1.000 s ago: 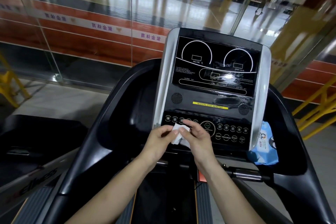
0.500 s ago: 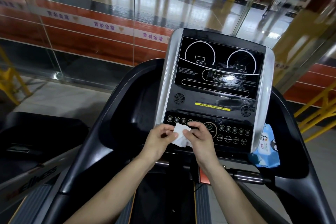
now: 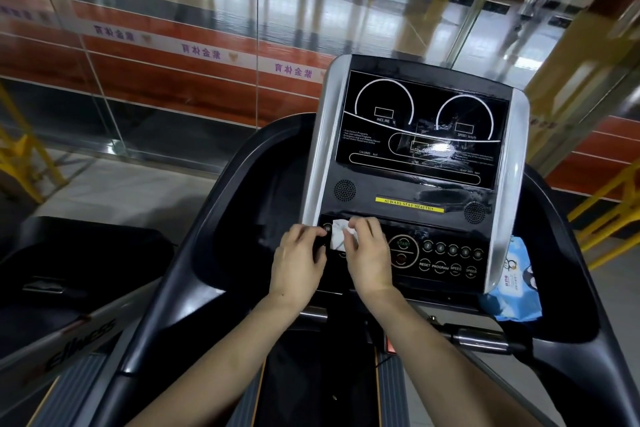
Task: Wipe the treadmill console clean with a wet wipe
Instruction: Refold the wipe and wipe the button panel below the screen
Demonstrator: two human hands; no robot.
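Note:
The treadmill console (image 3: 412, 194) is a black panel with silver side strips, a glossy display above and a row of buttons below. A small, crumpled white wet wipe (image 3: 337, 236) lies against the left end of the button row. My right hand (image 3: 369, 253) pinches its right side with curled fingers and covers the buttons left of START. The curled fingers of my left hand (image 3: 299, 260) meet the wipe's left edge. Wet streaks shine on the display.
A blue pack of wet wipes (image 3: 512, 284) sits in the tray right of the console. Black handrails (image 3: 194, 253) curve round both sides. A glass wall stands behind the console, with yellow railings at far left and right. Another treadmill stands to my left.
Both hands have moved up and left along the button row with the wipe. The wipe now looks more bunched and smaller between my fingers.

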